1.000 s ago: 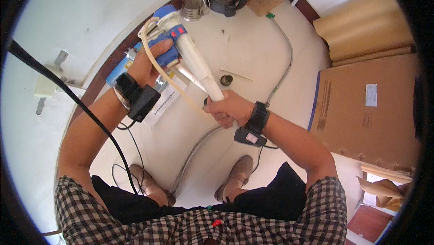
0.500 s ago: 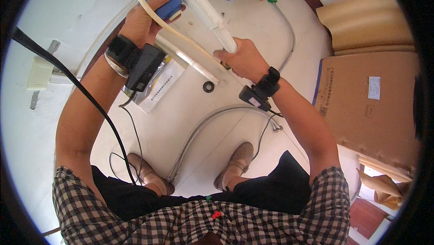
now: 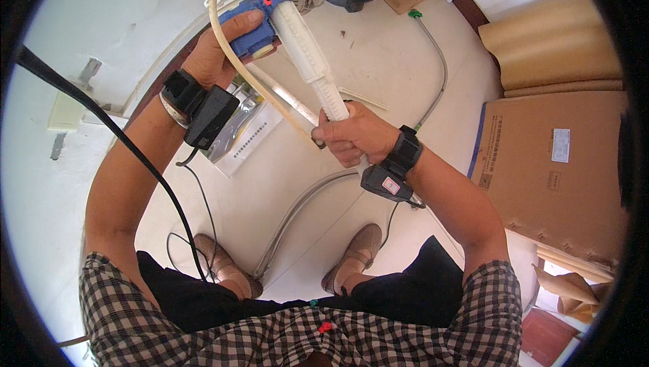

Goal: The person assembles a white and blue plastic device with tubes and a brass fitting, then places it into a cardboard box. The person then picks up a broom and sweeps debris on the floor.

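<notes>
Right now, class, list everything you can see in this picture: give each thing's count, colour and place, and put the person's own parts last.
valve assembly: one, white tube with blue head, held up in both hands
thin hose: one, cream, looping from the assembly's head
braided hoses: two, grey, on the floor
cardboard boxes: several, brown, right side
plastic packet: one, clear, floor under the left wrist
black cable: one, crossing the left arm
shoes: two, brown, below
wrist devices: two, black, one per wrist
left hand: grips the blue head
right hand: grips the tube's lower end
</notes>
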`<state>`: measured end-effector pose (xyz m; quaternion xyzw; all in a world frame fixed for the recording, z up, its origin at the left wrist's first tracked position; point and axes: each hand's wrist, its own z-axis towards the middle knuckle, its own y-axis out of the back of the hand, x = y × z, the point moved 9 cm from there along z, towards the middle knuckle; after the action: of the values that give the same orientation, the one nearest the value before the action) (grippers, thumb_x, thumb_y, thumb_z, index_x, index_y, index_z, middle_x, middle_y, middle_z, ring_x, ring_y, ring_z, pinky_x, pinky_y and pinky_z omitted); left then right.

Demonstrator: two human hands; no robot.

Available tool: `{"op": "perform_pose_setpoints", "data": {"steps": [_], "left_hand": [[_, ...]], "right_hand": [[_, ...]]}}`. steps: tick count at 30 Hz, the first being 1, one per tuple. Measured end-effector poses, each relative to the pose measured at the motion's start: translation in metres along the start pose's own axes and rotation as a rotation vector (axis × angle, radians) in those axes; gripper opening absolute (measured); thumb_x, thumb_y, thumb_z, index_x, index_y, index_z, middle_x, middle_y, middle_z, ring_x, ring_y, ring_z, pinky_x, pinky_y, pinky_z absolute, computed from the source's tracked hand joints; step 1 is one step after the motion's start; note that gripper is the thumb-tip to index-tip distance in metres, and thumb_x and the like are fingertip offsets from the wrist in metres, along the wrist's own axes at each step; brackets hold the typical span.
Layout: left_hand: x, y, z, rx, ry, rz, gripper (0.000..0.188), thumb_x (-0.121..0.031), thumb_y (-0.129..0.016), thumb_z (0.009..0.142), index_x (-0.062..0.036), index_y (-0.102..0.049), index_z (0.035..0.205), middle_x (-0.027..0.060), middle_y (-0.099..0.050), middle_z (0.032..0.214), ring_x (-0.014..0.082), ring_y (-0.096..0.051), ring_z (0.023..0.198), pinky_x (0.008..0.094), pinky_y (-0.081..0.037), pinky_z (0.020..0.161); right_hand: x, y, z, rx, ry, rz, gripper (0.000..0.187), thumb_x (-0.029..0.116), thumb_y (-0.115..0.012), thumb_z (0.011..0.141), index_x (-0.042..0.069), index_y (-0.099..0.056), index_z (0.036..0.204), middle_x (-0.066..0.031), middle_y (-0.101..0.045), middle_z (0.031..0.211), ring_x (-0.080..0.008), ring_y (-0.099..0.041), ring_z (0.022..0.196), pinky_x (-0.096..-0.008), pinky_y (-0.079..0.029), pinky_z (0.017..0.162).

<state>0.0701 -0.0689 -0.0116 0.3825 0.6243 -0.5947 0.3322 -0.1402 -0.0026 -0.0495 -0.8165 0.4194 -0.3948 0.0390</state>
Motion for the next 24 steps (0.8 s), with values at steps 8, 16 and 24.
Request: {"op": "perform_pose_setpoints", "data": {"steps": [8, 16, 24], "left_hand": [[-0.044, 0.010, 0.014, 0.037, -0.169, -0.084, 0.069, -0.040, -0.076, 0.082, -0.0058, -0.047, 0.135, 0.0141, -0.060, 0.126, 0.0266, -0.063, 0.112, 0.0437, -0.053, 0.098], [-0.041, 0.010, 0.009, 0.077, -0.087, 0.007, 0.067, -0.044, -0.072, 0.084, -0.0071, -0.048, 0.135, 0.0118, -0.062, 0.125, 0.0244, -0.063, 0.115, 0.0418, -0.051, 0.101], [-0.040, 0.007, 0.010, 0.023, -0.086, 0.072, 0.056, -0.039, -0.072, 0.087, -0.0047, -0.054, 0.128, 0.0123, -0.065, 0.118, 0.0230, -0.066, 0.107, 0.0406, -0.055, 0.096]], "right_hand": [[0.044, -0.040, -0.009, 0.253, 0.232, 0.242, 0.019, 0.022, -0.057, 0.090, 0.007, -0.049, 0.081, -0.0002, -0.042, 0.054, -0.0101, -0.038, 0.039, -0.0263, -0.032, 0.038], [0.018, -0.050, -0.011, 0.153, 0.038, 0.128, 0.016, 0.019, -0.060, 0.093, 0.010, -0.047, 0.088, 0.0040, -0.040, 0.057, -0.0048, -0.034, 0.041, -0.0223, -0.028, 0.038], [0.021, -0.033, -0.008, -0.224, 0.136, -0.039, 0.018, 0.016, -0.064, 0.090, 0.008, -0.048, 0.089, 0.0049, -0.041, 0.057, -0.0056, -0.036, 0.041, -0.0242, -0.028, 0.038]]}}
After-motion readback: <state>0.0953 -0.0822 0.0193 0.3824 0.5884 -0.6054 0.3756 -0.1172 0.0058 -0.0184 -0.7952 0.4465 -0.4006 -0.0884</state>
